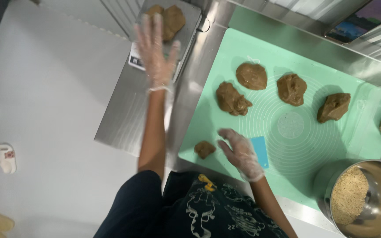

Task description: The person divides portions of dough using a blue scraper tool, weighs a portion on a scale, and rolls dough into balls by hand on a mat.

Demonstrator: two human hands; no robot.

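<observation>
Up front, left hand gloved, fingers spread, empty, hovering at the near edge of the scale bearing two dough lumps just beyond the fingertips. Right hand gloved, loosely open, holding nothing, resting on the green mat; small dough piece just left of it, blue scraper touching its other side. Farther out, four portions in a rough arc, crumb bowl at the steel bench edge.

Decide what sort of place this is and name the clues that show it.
Probably a bakery or food-prep kitchen: brown dough portions lie on a green silicone baking mat over a stainless steel worktop, a dough lump sits on a weighing scale, and both hands wear clear disposable gloves.
</observation>
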